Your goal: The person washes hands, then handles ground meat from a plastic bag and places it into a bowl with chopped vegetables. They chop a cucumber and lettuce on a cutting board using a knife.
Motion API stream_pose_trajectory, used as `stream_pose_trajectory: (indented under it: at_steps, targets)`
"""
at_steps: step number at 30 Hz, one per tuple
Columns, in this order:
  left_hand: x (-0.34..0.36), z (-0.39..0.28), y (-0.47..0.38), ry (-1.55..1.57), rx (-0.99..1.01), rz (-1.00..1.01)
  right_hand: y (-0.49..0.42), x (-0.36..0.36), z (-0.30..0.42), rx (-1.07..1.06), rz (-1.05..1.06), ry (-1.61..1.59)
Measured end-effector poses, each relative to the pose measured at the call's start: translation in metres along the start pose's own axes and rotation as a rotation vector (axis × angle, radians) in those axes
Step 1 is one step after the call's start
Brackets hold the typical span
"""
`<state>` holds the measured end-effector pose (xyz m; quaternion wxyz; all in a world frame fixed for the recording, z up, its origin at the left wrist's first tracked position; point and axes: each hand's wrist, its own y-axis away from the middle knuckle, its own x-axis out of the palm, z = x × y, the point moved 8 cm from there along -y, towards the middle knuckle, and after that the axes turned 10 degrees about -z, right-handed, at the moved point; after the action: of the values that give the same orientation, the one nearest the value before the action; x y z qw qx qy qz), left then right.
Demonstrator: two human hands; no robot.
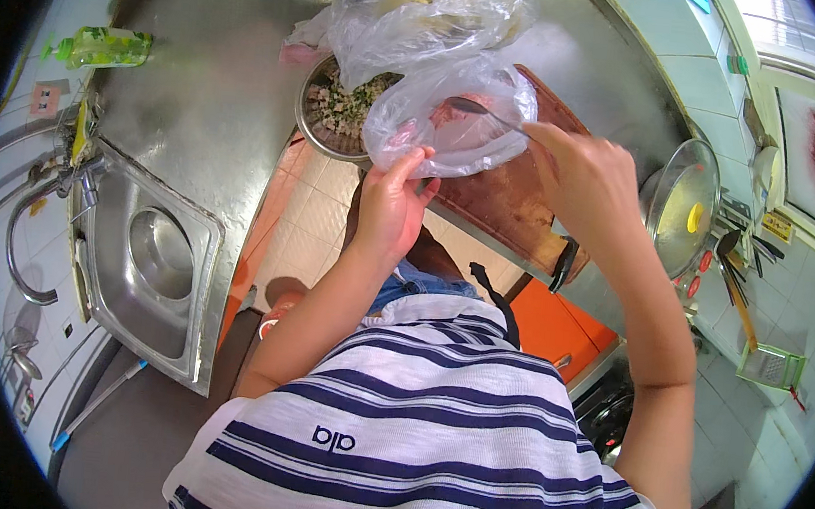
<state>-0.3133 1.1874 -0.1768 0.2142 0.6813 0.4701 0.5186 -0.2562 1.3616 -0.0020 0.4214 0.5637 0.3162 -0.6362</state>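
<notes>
My left hand (398, 203) grips the near rim of a clear plastic bag (484, 153), thumb on top. Inside the bag lies some pink minced meat (455, 111). A metal spoon (471, 106) reaches over the meat, its handle held in my right hand (579, 175). Left of the bag stands a steel bowl (305, 128) of diced filling with chopped green bits (343, 109), partly covered by plastic. Beneath the bag is a brown wooden cutting board (497, 204).
A second clear plastic bag (433, 20) lies behind. A black-handled knife (563, 263) rests at the board's near edge. To the left are a steel sink (143, 334) and a green soap bottle (111, 48). A glass lid (684, 212) leans at the right.
</notes>
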Motion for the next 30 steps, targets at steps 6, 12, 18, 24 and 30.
stream_pose_trajectory:
  at_steps: [6, 12, 18, 24, 30]
  targets:
    - [0.001, -0.001, 0.01, -0.049, -0.03, 0.176, -0.033, 0.031, 0.011, -0.055, 0.194, 0.255]
    - [0.003, -0.002, 0.027, -0.086, 0.013, 0.268, -0.033, 0.048, 0.011, -0.048, 0.19, 0.277]
    - [-0.024, 0.022, 0.009, -0.236, -0.001, 0.047, -0.032, 0.055, 0.006, -0.037, 0.166, 0.23]
    - [-0.014, 0.047, -0.03, -0.272, 0.088, 0.008, -0.04, 0.067, 0.006, -0.059, 0.226, 0.169]
    - [-0.015, 0.045, -0.05, -0.278, 0.309, 0.029, -0.045, 0.092, -0.021, 0.083, 0.243, -0.048]
